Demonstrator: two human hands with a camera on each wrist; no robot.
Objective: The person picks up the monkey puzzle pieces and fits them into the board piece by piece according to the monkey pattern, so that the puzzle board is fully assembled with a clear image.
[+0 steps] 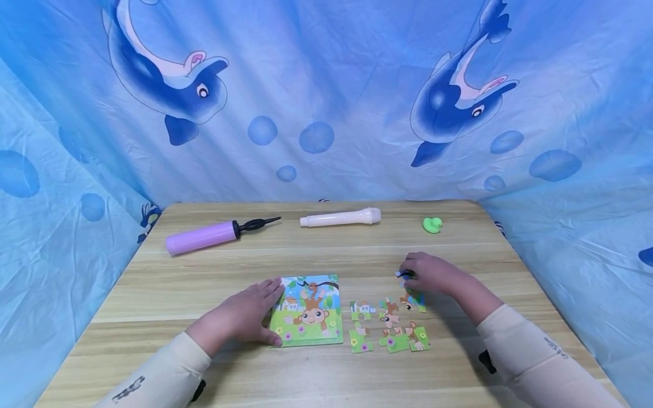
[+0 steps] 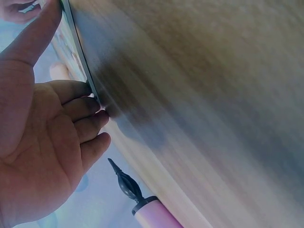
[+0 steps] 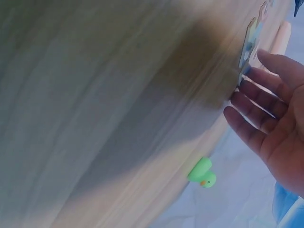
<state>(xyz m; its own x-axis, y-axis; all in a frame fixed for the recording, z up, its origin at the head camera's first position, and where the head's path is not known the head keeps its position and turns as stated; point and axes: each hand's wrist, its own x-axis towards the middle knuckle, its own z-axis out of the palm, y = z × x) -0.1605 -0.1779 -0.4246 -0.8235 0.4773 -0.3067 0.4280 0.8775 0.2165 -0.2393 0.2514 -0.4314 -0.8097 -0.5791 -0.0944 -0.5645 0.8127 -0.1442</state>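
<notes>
Wooden tabletop (image 1: 306, 377): left grip (image 1: 250, 311) unclenched against puzzle board (image 1: 316, 332); right grip (image 1: 433, 275) at half-hidden puzzle piece (image 1: 401, 275), pinch unclear.

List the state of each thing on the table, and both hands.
Square green-and-blue monkey picture board, flat, face up
Colourful flat jigsaw pieces, face up, not fully joined
Purple cylindrical pump with black nozzle, lying on its side
Pinkish-white rod, lying lengthwise
Light-green toy duck, upright
Left hand, touching the board's left edge
Right hand, at the farthest piece, grip unclear
</notes>
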